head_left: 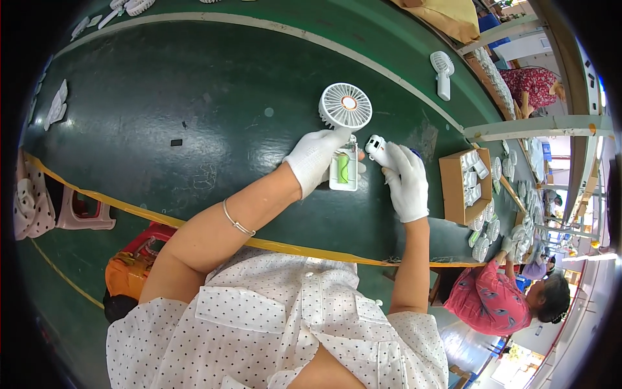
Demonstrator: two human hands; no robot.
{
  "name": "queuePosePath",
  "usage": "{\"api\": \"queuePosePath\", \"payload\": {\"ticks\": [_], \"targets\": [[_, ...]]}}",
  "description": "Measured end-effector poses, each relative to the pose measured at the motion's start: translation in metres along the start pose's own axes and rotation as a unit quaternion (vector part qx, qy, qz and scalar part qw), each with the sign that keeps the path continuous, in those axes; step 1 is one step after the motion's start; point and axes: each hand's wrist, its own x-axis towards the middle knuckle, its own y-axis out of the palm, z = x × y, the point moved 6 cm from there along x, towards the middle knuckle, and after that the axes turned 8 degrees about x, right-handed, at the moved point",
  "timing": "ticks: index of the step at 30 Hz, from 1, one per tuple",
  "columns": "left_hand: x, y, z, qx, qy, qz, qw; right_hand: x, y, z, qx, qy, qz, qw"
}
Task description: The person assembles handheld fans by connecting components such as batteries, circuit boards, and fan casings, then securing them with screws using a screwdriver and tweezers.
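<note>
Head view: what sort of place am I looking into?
Probably a factory assembly line: the left hand holds an opened white fan, a cardboard box contains white parts, and a co-worker is beside more fans along the green table.

- Handheld fan (345,107): hard white plastic, smooth, ribbed into thin spokes at the grille.
- Battery (343,168) in the open handle: bright green wrap, smooth and slightly shiny.
- Handle cover (378,148): smooth, glossy white plastic.
- Left glove (317,155) and right glove (407,185): white knitted cloth, matt and soft-looking.
- Workbench (227,84): dark green surface, smooth with a dull sheen, pale scratches and scuffs.
- Carton (452,191): plain brown cardboard, matt.
- Bangle (238,226): polished, silvery metal.
- Shirt (259,311): thin, matt, creased cloth, black-dotted on white.
- Stool (91,218): smooth pinkish plastic.
</note>
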Motion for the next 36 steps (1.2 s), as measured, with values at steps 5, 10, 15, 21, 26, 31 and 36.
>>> {"api": "queuePosePath", "payload": {"ticks": [5, 10, 15, 21, 26, 31, 36], "targets": [[0.013, -0.002, 0.011, -0.055, -0.023, 0.025, 0.998, -0.003, -0.003, 0.005, -0.03, 0.033, -0.017, 0.999], [0.002, 0.008, 0.008, -0.016, -0.007, 0.063, 0.998, -0.008, -0.01, 0.051, 0.167, 0.067, -0.06, 0.982], [-0.007, 0.018, 0.001, 0.144, 0.036, 0.081, 0.986, -0.005, 0.009, 0.07, 0.09, 0.1, -0.059, 0.989], [-0.005, 0.011, -0.003, 0.165, 0.099, 0.065, 0.979, -0.01, 0.02, 0.081, 0.015, 0.028, -0.107, 0.994], [-0.007, 0.008, -0.018, 0.088, 0.108, 0.066, 0.988, -0.019, 0.032, 0.094, 0.058, -0.024, -0.113, 0.992], [-0.014, 0.016, -0.036, 0.13, 0.173, 0.095, 0.972, -0.015, 0.031, 0.061, 0.507, 0.211, -0.078, 0.832], [-0.021, 0.019, -0.044, 0.24, 0.156, 0.111, 0.952, -0.007, 0.051, 0.06, 0.484, 0.222, 0.123, 0.837]]}}
